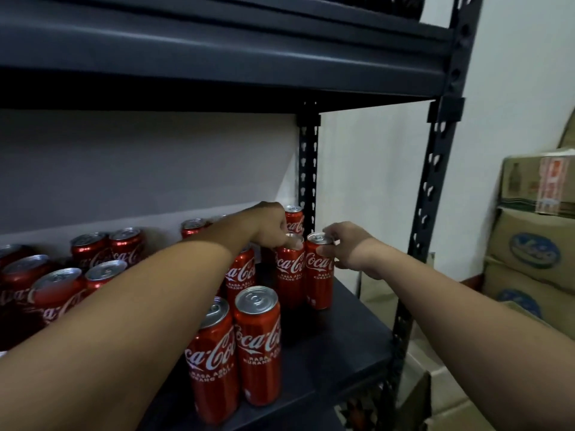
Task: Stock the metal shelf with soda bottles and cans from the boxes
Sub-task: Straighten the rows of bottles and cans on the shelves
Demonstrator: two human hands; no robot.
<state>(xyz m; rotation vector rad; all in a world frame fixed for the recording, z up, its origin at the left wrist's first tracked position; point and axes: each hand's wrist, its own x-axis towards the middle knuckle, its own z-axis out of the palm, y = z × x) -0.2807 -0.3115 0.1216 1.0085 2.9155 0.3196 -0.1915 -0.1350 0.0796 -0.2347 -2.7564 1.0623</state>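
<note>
Both arms reach onto the dark metal shelf (342, 346), where tall red soda cans stand upright in loose rows. The left hand (269, 227) comes down from above on one can (290, 272), its fingertips curled over the silver rim and pinching the top. Just to the right, touching or nearly touching that can, stands a second can (320, 272); the right hand (345, 247) grips it from the side near the top, thumb against the red wall and fingers wrapped round the lid's edge. Both of these cans rest on the shelf board near its right end, close to the rear post (308, 169). Behind them another can (294, 219) stands against the back wall, partly hidden by the left hand. Nearer the camera two front cans (258, 346) stand side by side at the shelf's front edge, and under the left forearm one more (241, 275) shows its label. More cans (105, 250) crowd the left part of the shelf (some blurred, so their count is unclear). An upper shelf (217, 57) spans overhead. To the right, beyond the front post (432, 194), cardboard boxes (535, 244) are stacked against the white wall.
</note>
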